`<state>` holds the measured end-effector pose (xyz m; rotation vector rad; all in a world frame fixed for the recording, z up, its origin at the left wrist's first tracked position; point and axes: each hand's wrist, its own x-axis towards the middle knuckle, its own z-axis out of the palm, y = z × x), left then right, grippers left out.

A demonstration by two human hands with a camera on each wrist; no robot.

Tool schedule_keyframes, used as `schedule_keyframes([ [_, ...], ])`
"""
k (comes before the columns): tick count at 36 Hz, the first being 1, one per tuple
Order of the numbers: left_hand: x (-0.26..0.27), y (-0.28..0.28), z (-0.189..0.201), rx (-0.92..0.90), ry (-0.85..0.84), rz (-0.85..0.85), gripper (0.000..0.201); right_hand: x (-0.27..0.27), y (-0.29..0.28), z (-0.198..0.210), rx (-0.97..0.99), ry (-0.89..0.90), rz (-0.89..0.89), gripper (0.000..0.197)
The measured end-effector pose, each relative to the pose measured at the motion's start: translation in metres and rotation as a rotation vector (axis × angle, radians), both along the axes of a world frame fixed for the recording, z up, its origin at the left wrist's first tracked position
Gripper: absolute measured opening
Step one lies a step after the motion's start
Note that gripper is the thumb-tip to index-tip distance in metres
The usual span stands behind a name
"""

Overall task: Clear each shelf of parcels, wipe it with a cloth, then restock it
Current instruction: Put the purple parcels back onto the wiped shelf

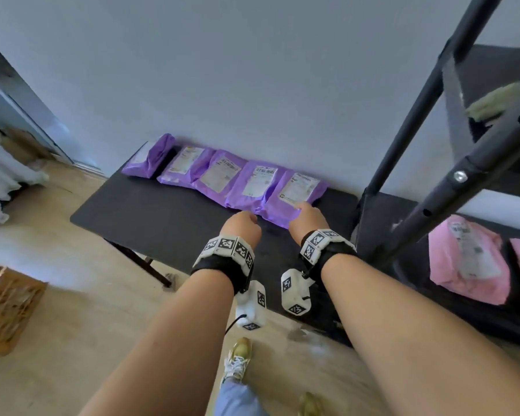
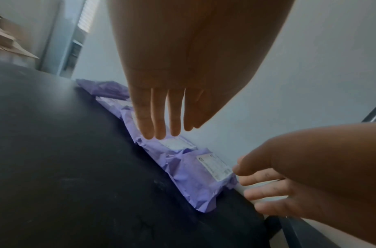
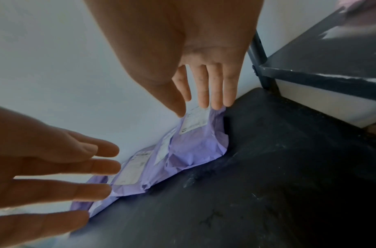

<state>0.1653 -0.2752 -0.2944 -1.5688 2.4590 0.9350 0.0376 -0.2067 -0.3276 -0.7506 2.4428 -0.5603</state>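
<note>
Parcels (image 1: pixel 234 178): five purple poly mailers in a row on the table (image 1: pixel 138 211), leaning on the wall.
Handling: likely light, soft, slippery film; labels smooth.
Hold: best pinched by a crumpled edge, or cupped from both sides.
Right hand (image 1: pixel 308 216): fingers straight, tips at the end parcel (image 3: pixel 203 142).
Left hand (image 1: pixel 242 226): spread, holding nothing.
Cloth (image 1: pixel 493 102): on the shelf (image 1: pixel 490 64).

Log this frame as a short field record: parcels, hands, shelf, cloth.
purple parcels: five purple parcels in a row along the wall on the black table
left hand: left hand open, above the row, holding nothing
right hand: right hand open, fingertips at the rightmost parcel
shelf unit: black shelf unit to the right of the table
pink parcels: pink parcels lie on its lower shelf
cloth: cloth on an upper shelf
</note>
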Motion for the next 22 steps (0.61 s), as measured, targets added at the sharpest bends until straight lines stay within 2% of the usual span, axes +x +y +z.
schedule_keyframes([
  [4, -0.025, -0.038, -0.016, 0.062, -0.005, -0.124, 0.036, -0.015, -0.022, -0.018, 0.025, -0.025, -0.150, 0.038],
  [11, -0.061, -0.089, -0.048, 0.177, 0.057, -0.205, 0.049, -0.029, -0.048, -0.046, 0.054, -0.101, -0.352, 0.036],
  [13, -0.068, -0.097, -0.057, 0.197, 0.089, -0.227, 0.050, -0.030, -0.050, -0.054, 0.058, -0.137, -0.398, 0.043],
  [15, -0.074, -0.101, -0.066, 0.209, 0.098, -0.266, 0.048, -0.030, -0.053, -0.060, 0.049, -0.176, -0.441, 0.043],
  [19, -0.084, -0.106, -0.083, 0.197, 0.098, -0.311, 0.037, -0.027, -0.058, -0.069, 0.036, -0.234, -0.485, 0.027],
  [22, -0.087, -0.109, -0.088, 0.176, 0.081, -0.340, 0.029, -0.025, -0.057, -0.069, 0.035, -0.260, -0.543, 0.026],
])
